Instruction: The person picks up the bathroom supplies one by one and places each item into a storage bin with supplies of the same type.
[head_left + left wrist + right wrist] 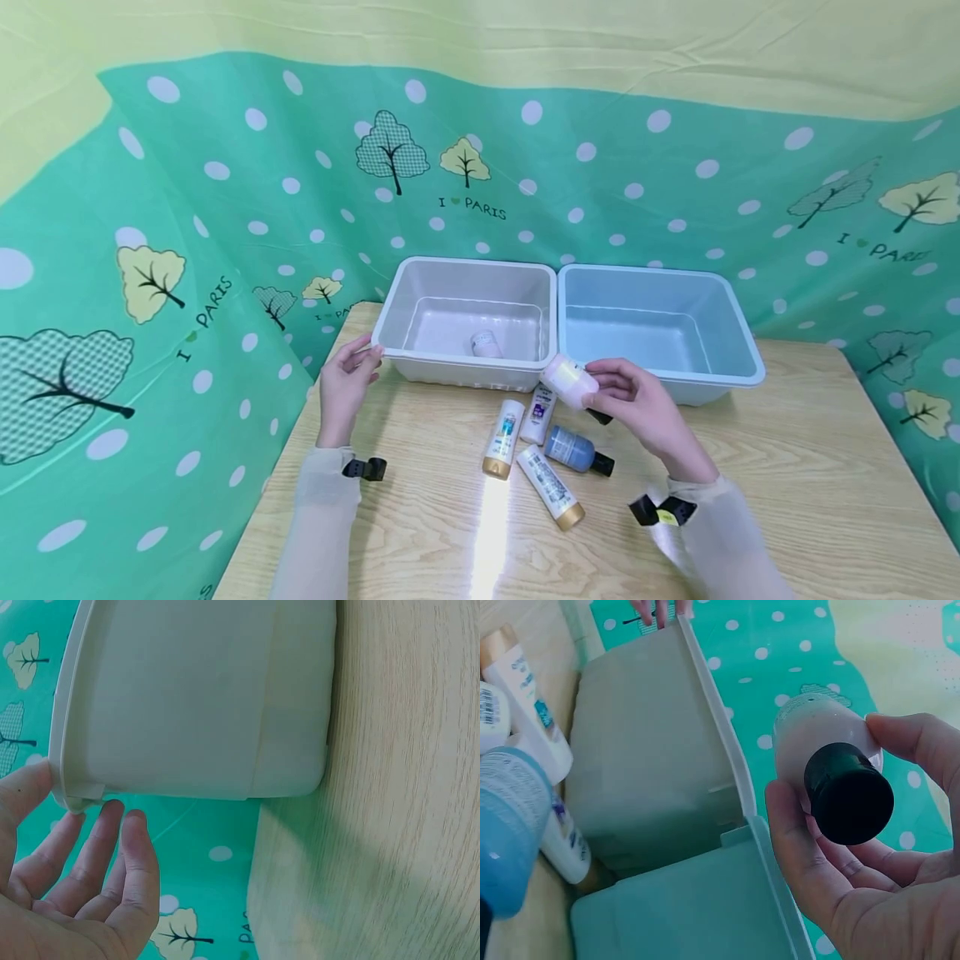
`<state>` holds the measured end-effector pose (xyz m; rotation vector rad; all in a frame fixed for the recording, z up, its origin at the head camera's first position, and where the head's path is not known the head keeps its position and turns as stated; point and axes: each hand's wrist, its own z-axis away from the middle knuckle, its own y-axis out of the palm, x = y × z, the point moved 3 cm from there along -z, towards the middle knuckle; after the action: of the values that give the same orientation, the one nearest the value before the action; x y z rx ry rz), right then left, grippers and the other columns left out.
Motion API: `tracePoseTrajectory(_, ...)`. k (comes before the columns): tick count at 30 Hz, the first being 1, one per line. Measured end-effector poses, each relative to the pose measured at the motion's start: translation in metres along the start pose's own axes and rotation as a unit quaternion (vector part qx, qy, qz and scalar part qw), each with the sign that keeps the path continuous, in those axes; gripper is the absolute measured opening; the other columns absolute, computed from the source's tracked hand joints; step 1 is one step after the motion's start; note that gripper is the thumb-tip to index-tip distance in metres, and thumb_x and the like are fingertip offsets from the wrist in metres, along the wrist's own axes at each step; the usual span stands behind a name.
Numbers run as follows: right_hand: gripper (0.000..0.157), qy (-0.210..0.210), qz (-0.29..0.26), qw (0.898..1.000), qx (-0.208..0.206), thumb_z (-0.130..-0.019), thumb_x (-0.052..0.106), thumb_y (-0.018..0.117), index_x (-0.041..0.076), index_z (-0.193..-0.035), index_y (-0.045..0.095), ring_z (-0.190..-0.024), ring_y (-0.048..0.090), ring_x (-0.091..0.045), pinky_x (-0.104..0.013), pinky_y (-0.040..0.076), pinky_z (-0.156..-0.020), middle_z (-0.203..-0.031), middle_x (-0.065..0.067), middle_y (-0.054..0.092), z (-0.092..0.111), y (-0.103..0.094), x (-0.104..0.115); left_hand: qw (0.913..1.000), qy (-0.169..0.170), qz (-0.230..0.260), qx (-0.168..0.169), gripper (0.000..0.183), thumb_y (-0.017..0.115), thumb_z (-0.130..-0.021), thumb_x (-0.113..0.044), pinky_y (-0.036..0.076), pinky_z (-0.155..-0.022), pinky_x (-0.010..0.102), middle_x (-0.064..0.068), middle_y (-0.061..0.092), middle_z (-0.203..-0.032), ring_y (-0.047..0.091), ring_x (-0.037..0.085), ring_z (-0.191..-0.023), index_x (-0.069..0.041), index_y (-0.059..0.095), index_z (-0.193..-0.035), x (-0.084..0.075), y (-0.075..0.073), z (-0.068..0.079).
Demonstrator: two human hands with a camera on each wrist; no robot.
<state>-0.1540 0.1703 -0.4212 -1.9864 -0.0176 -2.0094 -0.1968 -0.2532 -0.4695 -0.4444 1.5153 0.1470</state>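
Observation:
My right hand (637, 404) grips a clear bottle of pale pink liquid (568, 380), raised near where the two bins meet. Its black cap (849, 795) faces the right wrist camera. At the front left corner of the grey bin (465, 363), my left hand (348, 383) holds the rim, thumb on one side and fingertips against the corner in the left wrist view. Inside that bin lies another pale bottle (486, 343), its far end hard to make out.
The blue bin (660, 377) stands right of the grey one. In front lie a blue bottle with black cap (572, 448), two white tubes with gold caps (504, 437) (547, 483) and a white bottle with purple label (538, 414). A patterned cloth (480, 167) hangs behind the wooden table (825, 483).

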Motion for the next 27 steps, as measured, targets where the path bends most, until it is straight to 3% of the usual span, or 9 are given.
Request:
tracePoseTrajectory(6,0.051,-0.003,-0.001,1.0,0.007,-0.078,0.021,0.076,0.004,-0.121,0.053,-0.094,0.061,-0.026,-0.031,0.053,-0.077,-0.11,-0.016,0.059,-0.012,0.001,0.011,1.0,0.0,0.0,0.003,0.048,0.068,-0.08,-0.043,0.054,-0.072,0.03,0.008,0.065,-0.108,0.063,0.021,-0.093,-0.018,0.061,-0.121,0.002,0.0,-0.001)
tracePoseTrajectory(27,0.056,0.01,-0.001,1.0,0.015,-0.076,0.032,0.076,0.009,-0.122,0.054,-0.1,0.058,-0.022,-0.033,0.051,-0.081,-0.112,-0.009,0.06,-0.061,0.014,0.035,0.9999,-0.003,0.013,0.004,0.047,0.068,-0.081,-0.041,0.054,-0.073,0.032,0.008,0.064,-0.108,0.061,0.029,-0.098,-0.019,0.06,-0.121,0.002,0.0,-0.001)
